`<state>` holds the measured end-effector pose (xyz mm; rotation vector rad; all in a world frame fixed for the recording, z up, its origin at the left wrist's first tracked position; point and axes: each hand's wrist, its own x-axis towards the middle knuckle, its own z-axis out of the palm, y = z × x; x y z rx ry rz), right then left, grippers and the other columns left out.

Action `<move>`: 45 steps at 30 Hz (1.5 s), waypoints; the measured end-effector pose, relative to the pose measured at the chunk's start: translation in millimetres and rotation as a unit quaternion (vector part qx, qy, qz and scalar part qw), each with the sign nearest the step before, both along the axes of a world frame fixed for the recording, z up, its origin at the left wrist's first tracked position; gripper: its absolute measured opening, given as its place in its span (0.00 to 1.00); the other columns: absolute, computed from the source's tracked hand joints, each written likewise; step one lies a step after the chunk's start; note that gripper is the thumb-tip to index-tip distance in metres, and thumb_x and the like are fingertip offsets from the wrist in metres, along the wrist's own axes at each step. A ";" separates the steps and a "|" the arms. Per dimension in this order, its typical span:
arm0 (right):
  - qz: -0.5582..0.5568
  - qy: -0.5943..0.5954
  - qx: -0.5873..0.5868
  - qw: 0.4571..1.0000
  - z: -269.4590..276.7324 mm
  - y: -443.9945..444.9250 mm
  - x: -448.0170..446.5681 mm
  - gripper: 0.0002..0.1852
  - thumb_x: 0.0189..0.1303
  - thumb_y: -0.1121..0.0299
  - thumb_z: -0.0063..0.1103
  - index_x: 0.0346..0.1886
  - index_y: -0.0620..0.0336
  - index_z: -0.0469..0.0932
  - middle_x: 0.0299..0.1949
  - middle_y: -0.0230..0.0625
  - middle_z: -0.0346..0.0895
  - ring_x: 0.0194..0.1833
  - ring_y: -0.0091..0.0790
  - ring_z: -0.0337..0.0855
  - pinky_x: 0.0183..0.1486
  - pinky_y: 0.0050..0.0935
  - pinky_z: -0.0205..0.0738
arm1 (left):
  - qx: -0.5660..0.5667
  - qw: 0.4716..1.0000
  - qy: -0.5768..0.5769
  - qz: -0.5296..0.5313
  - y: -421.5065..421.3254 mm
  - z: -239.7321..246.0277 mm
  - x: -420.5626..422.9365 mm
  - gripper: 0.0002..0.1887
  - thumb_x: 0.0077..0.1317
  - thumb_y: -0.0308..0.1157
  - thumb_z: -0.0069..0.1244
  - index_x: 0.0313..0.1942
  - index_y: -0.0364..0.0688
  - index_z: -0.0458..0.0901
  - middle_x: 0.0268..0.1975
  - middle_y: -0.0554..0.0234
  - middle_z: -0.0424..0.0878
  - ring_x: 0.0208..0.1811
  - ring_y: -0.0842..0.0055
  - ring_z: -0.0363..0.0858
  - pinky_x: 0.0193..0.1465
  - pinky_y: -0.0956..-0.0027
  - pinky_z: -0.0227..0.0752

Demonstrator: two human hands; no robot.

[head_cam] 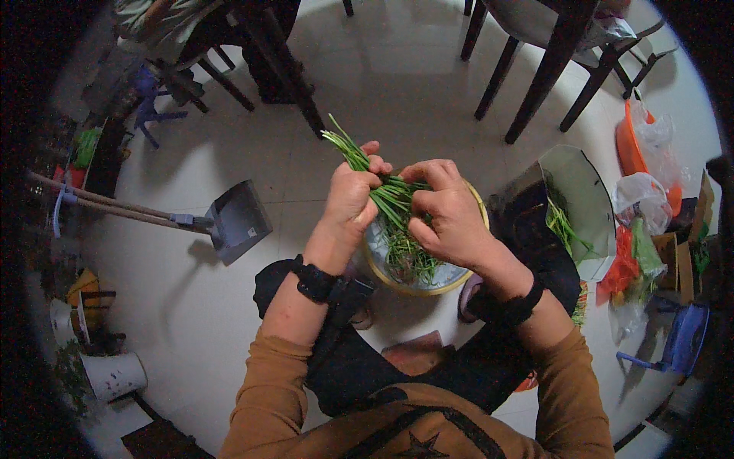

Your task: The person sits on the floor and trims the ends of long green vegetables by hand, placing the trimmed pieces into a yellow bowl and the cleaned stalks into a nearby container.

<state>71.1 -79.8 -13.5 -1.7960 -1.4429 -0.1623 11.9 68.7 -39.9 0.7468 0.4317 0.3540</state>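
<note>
My left hand (pixel 354 192) is closed round a bunch of long green stalks (pixel 395 201), perhaps chives, whose pale ends stick up past the thumb towards the upper left. Close on its right, my right hand (pixel 444 209) has bent fingers at the leafy side of the bunch; whether it pinches any stalks cannot be told. Below both hands, between my feet, stands a round basin with a yellow rim (pixel 401 288), holding loose green trimmings (pixel 410 258). A black band is on each wrist.
An open box (pixel 596 229) with more green stalks stands by my right knee. Farther right are an orange basin (pixel 628 143), plastic bags and a blue stool (pixel 685 338). A grey dustpan (pixel 239 221) lies left. Chair legs and a seated person's legs are ahead.
</note>
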 end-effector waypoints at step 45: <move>-0.003 0.116 -0.226 0.967 -9.3 -45.6 41.2 0.07 0.45 0.66 0.55 0.28 0.56 0.78 0.25 0.42 0.74 0.32 0.44 0.76 0.32 0.37 0.69 | -0.319 0.924 -0.210 0.012 51.1 24.6 -20.0 0.24 0.38 0.07 0.27 0.40 0.31 0.63 0.24 0.66 0.60 0.28 0.79 0.65 0.58 0.65 0.55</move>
